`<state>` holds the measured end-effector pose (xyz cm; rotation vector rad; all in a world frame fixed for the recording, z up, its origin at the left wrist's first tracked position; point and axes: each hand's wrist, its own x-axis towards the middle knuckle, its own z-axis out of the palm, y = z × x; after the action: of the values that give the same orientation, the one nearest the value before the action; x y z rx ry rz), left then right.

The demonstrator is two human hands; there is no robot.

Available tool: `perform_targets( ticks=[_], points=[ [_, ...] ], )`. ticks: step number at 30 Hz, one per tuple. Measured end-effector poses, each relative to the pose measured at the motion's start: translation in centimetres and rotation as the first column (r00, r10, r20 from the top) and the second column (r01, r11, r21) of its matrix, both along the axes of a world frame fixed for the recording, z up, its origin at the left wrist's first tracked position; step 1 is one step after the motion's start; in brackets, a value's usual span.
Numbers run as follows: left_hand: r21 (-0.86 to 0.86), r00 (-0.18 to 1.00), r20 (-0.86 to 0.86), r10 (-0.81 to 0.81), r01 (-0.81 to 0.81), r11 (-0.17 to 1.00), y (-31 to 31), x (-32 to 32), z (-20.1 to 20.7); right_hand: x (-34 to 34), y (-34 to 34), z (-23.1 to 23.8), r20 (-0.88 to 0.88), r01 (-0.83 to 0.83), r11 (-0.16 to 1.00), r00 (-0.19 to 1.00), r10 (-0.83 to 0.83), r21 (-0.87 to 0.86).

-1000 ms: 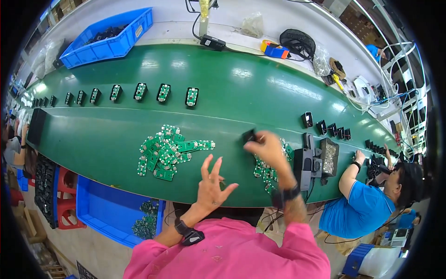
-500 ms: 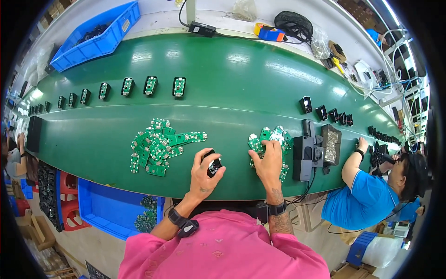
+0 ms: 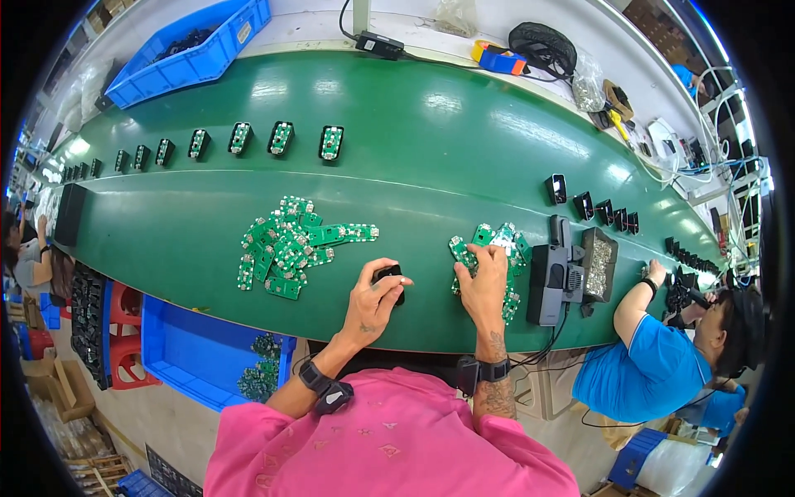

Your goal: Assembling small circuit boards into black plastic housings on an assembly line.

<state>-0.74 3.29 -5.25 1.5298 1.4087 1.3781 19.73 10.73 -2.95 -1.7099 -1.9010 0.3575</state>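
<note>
Green table [image 3: 414, 108], carrying: one black plastic housing [image 3: 387, 272], near the front edge, gripped in the fingers of the left hand [image 3: 366, 312]; right hand [image 3: 484, 290], fingers bent over a loose pile of small green circuit boards [image 3: 505, 241], also toward the front edge, whether closed on a board cannot be told; larger heap of green circuit boards [image 3: 286, 246], left of the left hand; row of black rectangular housings fitted with green boards [image 3: 199, 144], nearer the far edge, running toward the left end
</note>
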Motion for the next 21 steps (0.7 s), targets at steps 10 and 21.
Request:
perform_targets(
  ticks=[10, 21],
  points=[
    [-0.091, 1.0, 0.018, -0.008, 0.01, 0.996, 0.5, -0.3, 0.3, -0.5, -0.6, 0.7, -0.096, -0.018, 0.999, 0.995, 0.022, 0.041],
    [-0.082, 0.995, 0.098, -0.026, 0.034, 0.996, 0.6, 0.5, 1.4, -0.1, -0.8, 0.1, -0.237, 0.072, 0.997, 0.969, -0.068, 0.009]
  ],
)
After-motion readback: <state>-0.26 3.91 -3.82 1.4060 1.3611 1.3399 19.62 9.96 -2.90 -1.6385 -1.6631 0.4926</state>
